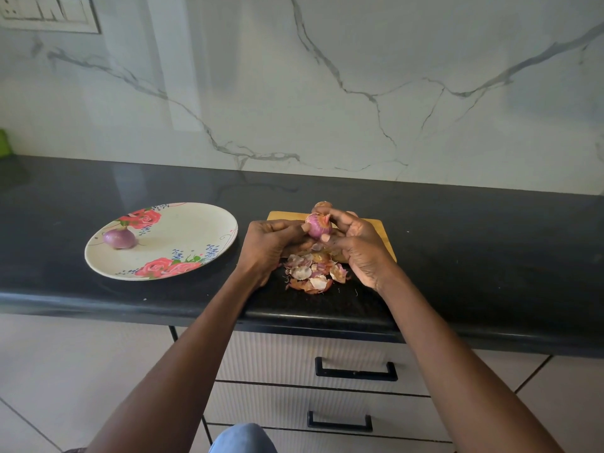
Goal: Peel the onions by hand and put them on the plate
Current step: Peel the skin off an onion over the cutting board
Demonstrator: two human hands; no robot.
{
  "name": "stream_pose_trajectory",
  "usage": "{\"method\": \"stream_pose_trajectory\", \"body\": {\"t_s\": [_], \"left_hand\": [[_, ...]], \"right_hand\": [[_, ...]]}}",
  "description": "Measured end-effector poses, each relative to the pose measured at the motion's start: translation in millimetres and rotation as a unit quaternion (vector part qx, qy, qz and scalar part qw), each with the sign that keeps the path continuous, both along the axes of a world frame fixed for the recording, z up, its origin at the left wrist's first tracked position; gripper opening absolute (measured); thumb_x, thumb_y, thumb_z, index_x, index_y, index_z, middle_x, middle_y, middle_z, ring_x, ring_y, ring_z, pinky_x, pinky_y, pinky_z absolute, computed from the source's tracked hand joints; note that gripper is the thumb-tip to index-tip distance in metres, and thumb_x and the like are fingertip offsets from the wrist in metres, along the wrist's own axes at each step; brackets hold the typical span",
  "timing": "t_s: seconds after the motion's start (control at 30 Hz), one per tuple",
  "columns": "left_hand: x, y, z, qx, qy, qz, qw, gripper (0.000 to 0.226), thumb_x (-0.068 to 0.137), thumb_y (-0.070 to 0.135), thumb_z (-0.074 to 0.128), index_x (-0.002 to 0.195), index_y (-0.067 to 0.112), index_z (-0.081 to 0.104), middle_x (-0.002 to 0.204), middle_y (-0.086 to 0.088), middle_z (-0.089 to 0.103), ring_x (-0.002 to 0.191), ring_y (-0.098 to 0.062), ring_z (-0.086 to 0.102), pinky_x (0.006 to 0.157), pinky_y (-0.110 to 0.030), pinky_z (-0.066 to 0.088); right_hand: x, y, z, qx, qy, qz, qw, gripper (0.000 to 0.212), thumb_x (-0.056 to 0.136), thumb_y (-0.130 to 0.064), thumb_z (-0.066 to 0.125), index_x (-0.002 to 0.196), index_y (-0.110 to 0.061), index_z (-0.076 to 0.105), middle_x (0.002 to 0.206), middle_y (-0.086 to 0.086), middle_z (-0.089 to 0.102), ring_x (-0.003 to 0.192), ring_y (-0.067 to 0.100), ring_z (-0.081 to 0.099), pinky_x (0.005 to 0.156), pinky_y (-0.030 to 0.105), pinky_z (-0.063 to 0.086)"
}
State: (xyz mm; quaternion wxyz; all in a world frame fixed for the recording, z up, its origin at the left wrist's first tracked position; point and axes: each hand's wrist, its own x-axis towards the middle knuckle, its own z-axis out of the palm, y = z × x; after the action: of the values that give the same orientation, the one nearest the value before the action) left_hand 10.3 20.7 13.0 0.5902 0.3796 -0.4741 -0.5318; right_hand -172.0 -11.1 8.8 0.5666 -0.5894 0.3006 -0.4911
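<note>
A small purple onion (317, 226) is held above the wooden cutting board (385, 233), between both hands. My left hand (268, 246) pinches its left side with thumb and fingers. My right hand (358, 246) wraps its right side and top, fingertips on a loose flap of skin. A peeled purple onion (119, 238) lies on the left part of the floral plate (183, 237). Another onion (322, 204) peeks out behind my right hand, mostly hidden. A heap of dry peels (312, 273) lies on the black counter below my hands.
The black counter (490, 243) runs along a marble wall. Its front edge is just below the peels. White drawers with black handles (356, 371) sit under it. A green object (4, 143) shows at the far left edge.
</note>
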Motion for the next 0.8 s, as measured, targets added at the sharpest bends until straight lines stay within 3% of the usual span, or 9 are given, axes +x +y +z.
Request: {"method": "stream_pose_trajectory", "body": {"t_s": [0.23, 0.37, 0.57, 0.8], "left_hand": [[1.9, -4.4, -4.2, -0.013, -0.010, 0.029, 0.999, 0.011, 0.091, 0.003, 0.067, 0.094, -0.004, 0.075, 0.094, -0.029, 0.073, 0.076, -0.027, 0.075, 0.079, -0.034, 0.063], [0.6, -2.9, -3.2, -0.007, -0.017, 0.033, 0.999, 0.011, 0.090, 0.005, 0.068, 0.093, -0.004, 0.074, 0.090, -0.024, 0.075, 0.075, -0.025, 0.076, 0.073, -0.031, 0.063], [0.4, -4.9, -6.2, -0.015, -0.069, 0.032, 0.997, 0.019, 0.088, 0.009, 0.072, 0.098, -0.006, 0.074, 0.091, -0.024, 0.075, 0.077, -0.028, 0.074, 0.072, -0.031, 0.062], [-0.8, -5.9, -8.6, -0.044, -0.116, 0.060, 0.990, 0.012, 0.095, 0.003, 0.064, 0.094, -0.005, 0.073, 0.084, -0.024, 0.074, 0.072, -0.028, 0.074, 0.067, -0.029, 0.062]], "right_hand": [[1.8, 2.3, 0.4, -0.019, 0.020, -0.020, 0.999, 0.054, 0.084, 0.016, 0.067, 0.130, -0.013, 0.067, 0.137, 0.007, 0.056, 0.121, 0.022, 0.065, 0.090, 0.045, 0.060], [3.4, -1.3, -2.3, -0.052, 0.051, -0.067, 0.995, 0.056, 0.082, 0.010, 0.072, 0.127, -0.022, 0.070, 0.144, 0.016, 0.048, 0.120, 0.015, 0.064, 0.090, 0.039, 0.060], [4.1, -5.0, -6.3, -0.084, 0.085, -0.090, 0.989, 0.058, 0.081, 0.007, 0.074, 0.127, -0.029, 0.070, 0.139, 0.017, 0.049, 0.121, 0.016, 0.063, 0.100, 0.044, 0.056], [5.8, -0.9, -3.6, -0.070, 0.075, -0.074, 0.992, 0.056, 0.082, 0.011, 0.071, 0.125, -0.026, 0.069, 0.142, 0.014, 0.048, 0.122, 0.018, 0.063, 0.096, 0.048, 0.057]]}}
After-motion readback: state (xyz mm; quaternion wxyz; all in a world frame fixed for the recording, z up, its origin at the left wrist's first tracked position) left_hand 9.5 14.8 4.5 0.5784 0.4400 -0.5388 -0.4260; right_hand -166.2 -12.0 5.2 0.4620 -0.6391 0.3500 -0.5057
